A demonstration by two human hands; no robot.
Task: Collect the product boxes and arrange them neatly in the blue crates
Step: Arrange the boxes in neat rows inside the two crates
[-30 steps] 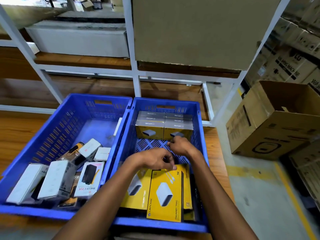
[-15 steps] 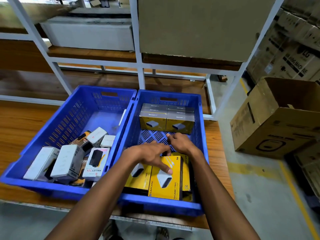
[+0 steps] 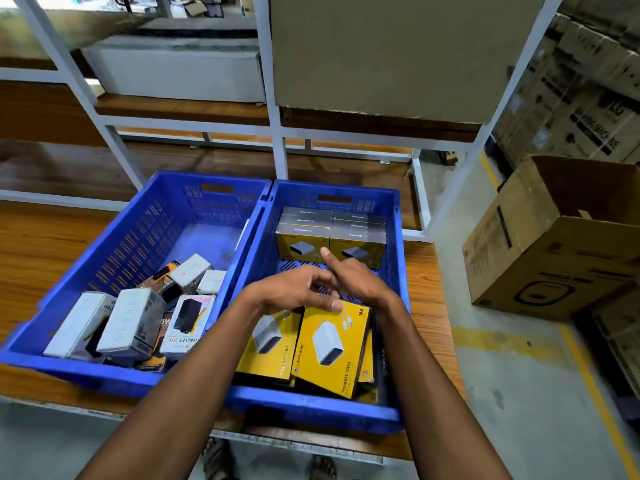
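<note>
Two blue crates stand side by side on a wooden bench. The left crate (image 3: pixel 86 372) holds a jumble of white, black and orange product boxes (image 3: pixel 131 320). In the right crate (image 3: pixel 311 410), yellow and grey boxes (image 3: pixel 332 233) are stacked in neat rows against the far wall. Loose yellow charger boxes (image 3: pixel 329 351) lie flat at its near end. Both hands hover over the middle of the right crate. My left hand (image 3: pixel 294 289) is loosely curled, its thumb touching the top edge of the upper yellow box. My right hand (image 3: pixel 356 278) has its index finger stretched toward the stacked rows and holds nothing.
A white metal rack (image 3: pixel 277 133) rises behind the crates, carrying a large cardboard carton (image 3: pixel 381 53) and a white box (image 3: pixel 180 74). An open cardboard box (image 3: pixel 561 244) sits on the floor to the right, with stacked cartons (image 3: pixel 588 109) behind it. The bench (image 3: pixel 34 244) extends left.
My right hand lifted off the crate floor and now points its index finger at the stacked boxes. My left hand slid up to the yellow box's top edge. The camera pulled back slightly.
</note>
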